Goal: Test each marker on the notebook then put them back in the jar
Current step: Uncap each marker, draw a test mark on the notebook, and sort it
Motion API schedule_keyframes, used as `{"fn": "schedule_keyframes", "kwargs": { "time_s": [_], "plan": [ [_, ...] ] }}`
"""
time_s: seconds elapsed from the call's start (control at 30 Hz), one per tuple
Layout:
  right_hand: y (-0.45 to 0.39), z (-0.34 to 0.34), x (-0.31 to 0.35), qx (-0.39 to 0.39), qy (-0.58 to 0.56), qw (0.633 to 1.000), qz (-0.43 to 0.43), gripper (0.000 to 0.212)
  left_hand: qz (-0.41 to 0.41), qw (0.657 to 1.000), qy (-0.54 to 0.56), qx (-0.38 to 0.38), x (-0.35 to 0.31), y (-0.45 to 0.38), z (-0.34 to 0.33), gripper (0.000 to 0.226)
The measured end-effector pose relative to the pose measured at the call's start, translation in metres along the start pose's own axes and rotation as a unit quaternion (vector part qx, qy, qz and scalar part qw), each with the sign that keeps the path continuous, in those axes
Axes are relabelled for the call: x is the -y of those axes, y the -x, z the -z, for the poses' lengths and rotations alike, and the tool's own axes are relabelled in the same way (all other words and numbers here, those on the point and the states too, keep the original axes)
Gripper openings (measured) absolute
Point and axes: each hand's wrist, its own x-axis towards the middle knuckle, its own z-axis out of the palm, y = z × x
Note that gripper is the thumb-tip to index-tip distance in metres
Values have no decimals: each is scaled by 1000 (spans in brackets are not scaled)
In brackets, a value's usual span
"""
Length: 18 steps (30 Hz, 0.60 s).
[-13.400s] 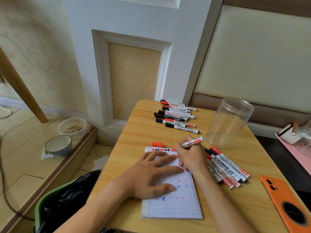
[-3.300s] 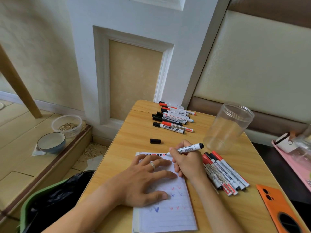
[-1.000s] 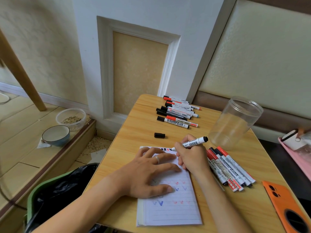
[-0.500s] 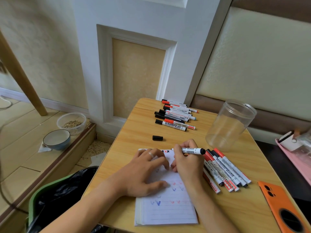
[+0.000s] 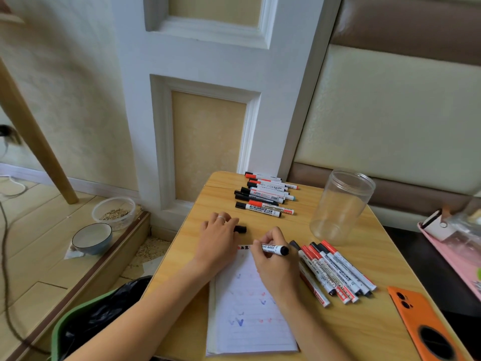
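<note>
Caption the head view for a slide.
Left hand reaches the black cap; right hand holds a marker over the notebook.

Uncapped black marker (image 5: 273, 248) over notebook (image 5: 250, 319); jar (image 5: 341, 207) upright.

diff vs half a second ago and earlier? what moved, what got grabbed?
The left hand left the notebook and reached forward to the loose black cap, its fingers now on it. The right hand still holds the black marker, now lying flatter above the page. The far marker row, near marker pile and empty jar stayed put.
</note>
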Motion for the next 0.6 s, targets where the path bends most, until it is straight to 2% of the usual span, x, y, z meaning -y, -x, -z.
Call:
{"fn": "schedule_keyframes", "kwargs": {
  "time_s": [0.2,0.37,0.6],
  "plan": [
    [-1,0,-2,2,-9,1000,11,23,4,999,11,-48,-6,8,6,20],
    [-1,3,-3,21,-63,998,-9,23,-4,992,51,-114,-8,43,18,22],
    [2,10,1,79,-111,991,20,19,4,990,96,-99,3,65,7,22]
  ]
}}
